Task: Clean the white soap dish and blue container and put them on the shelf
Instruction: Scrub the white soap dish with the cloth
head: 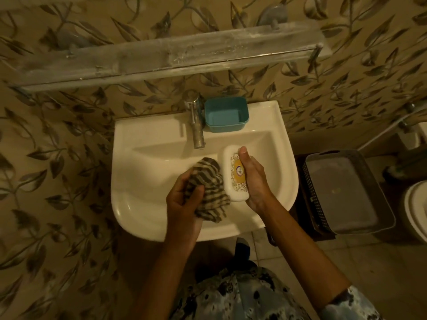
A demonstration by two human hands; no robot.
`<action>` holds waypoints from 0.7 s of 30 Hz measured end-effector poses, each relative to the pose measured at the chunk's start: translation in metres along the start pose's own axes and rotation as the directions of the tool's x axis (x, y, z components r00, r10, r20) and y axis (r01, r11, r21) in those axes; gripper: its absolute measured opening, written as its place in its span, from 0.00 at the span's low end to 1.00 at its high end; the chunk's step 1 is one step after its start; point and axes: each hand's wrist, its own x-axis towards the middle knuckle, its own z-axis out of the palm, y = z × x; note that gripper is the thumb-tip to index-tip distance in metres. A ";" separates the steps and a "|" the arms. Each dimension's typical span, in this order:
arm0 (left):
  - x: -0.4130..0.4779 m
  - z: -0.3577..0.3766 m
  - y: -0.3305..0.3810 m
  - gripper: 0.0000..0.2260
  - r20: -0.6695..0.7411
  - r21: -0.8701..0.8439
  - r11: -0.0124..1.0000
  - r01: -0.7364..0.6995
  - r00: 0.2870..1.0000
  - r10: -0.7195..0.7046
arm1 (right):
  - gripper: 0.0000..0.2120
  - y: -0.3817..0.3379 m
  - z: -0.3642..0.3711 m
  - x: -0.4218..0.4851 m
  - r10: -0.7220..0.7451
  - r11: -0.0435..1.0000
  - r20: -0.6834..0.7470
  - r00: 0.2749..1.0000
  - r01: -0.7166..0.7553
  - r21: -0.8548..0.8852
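Holding white soap dish (235,174) in right hand (255,181), striped cloth (208,185) in left hand (182,197)

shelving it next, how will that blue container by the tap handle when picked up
The blue container looks empty and thin-walled, so probably light yet stiff. Low and wide on the sink ledge, it should hardly tip.

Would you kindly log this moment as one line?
left hand: grips striped cloth | right hand: holds white soap dish over sink | blue container: on sink ledge
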 end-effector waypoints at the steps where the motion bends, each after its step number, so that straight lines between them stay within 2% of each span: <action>1: -0.003 0.005 -0.006 0.17 -0.020 0.066 0.997 -0.048 0.999 0.050 | 0.19 0.003 0.003 -0.002 0.009 1.000 0.001 1.000 -0.009 0.008; 3: -0.010 0.012 -0.014 0.17 -0.035 0.258 0.956 -0.143 0.987 0.157 | 0.18 0.007 0.006 -0.007 -0.007 0.999 0.000 1.000 0.007 0.037; 5: -0.014 0.015 -0.019 0.19 0.062 0.527 0.811 -0.255 0.963 0.262 | 0.19 0.011 0.005 -0.012 -0.061 0.998 -0.011 0.998 0.061 0.008; 7: -0.016 0.018 -0.025 0.21 0.136 0.652 0.686 -0.323 0.940 0.314 | 0.22 0.014 0.004 -0.018 -0.082 0.996 0.007 0.997 0.082 -0.041; 11: -0.013 0.029 -0.025 0.20 0.013 0.707 0.646 -0.287 0.919 0.394 | 0.28 0.022 0.005 -0.026 0.008 0.992 0.077 0.997 0.002 -0.123; 15: 0.014 0.035 -0.005 0.16 -0.058 0.752 0.623 -0.215 0.920 0.387 | 0.28 0.028 0.008 -0.035 0.030 0.991 0.111 0.993 -0.014 -0.137; 18: 0.033 0.031 0.005 0.15 -0.049 0.729 0.664 -0.165 0.956 0.291 | 0.25 0.027 0.011 -0.037 0.008 0.997 0.066 0.998 -0.003 -0.078; 21: 0.025 0.026 -0.002 0.20 -0.036 0.710 0.686 -0.158 0.965 0.259 | 0.18 0.022 0.014 -0.034 -0.011 1.000 -0.041 0.999 0.011 0.014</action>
